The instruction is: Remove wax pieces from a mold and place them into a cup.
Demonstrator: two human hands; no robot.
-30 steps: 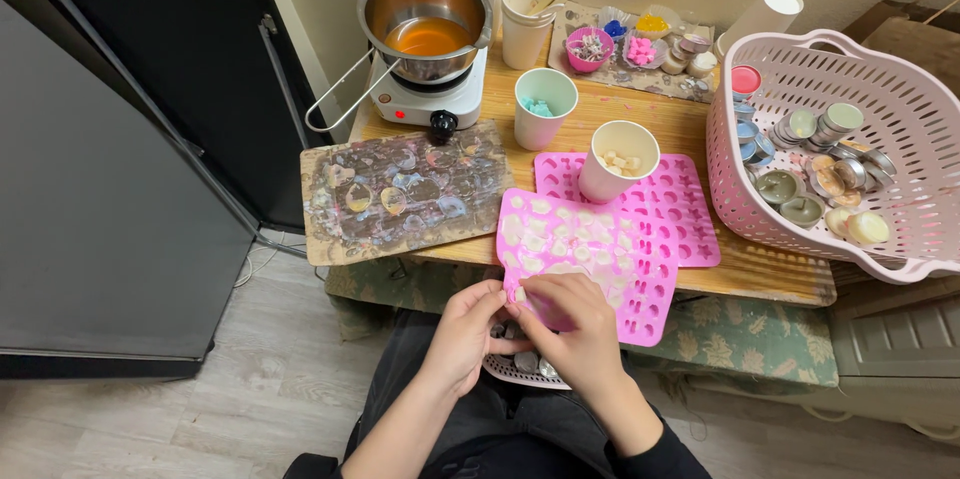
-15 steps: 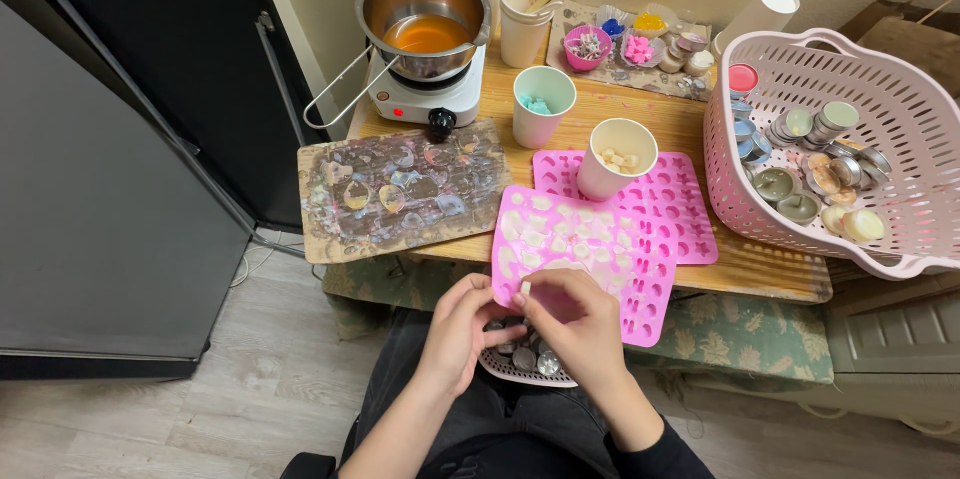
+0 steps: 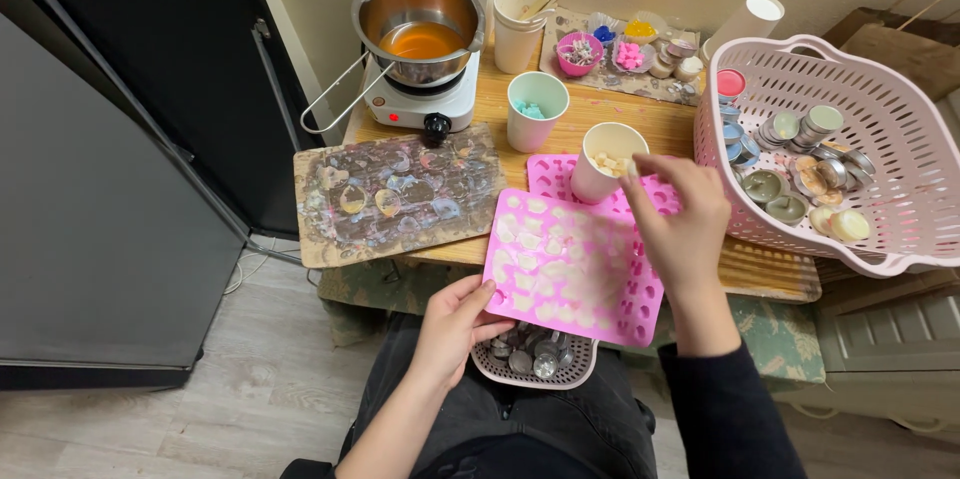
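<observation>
A pink silicone mould point(image 3: 560, 269) with pale wax shapes in many of its cavities hangs over the table's front edge. My left hand point(image 3: 455, 324) grips its near left corner, thumb on top. My right hand point(image 3: 680, 224) is raised above the mould, next to a white paper cup point(image 3: 605, 161) that holds small pale wax pieces. Its fingertips are pinched at the cup's rim, apparently on a small pale wax piece. A second pink mould point(image 3: 655, 194) lies under the cup and hand. A small pink basket of metal tealight cups point(image 3: 535, 359) rests on my lap.
A wax-stained board point(image 3: 395, 194) lies left. Behind it a steel pot of orange melted wax point(image 3: 420, 29) sits on a small hotplate point(image 3: 415, 104). Another cup with blue pieces point(image 3: 535, 109) stands mid-table. A large pink laundry basket point(image 3: 850, 154) with tealight candles sits right.
My right hand left the mould's near edge and rose to the white cup's rim. The mould now rests flatter, held by my left hand alone.
</observation>
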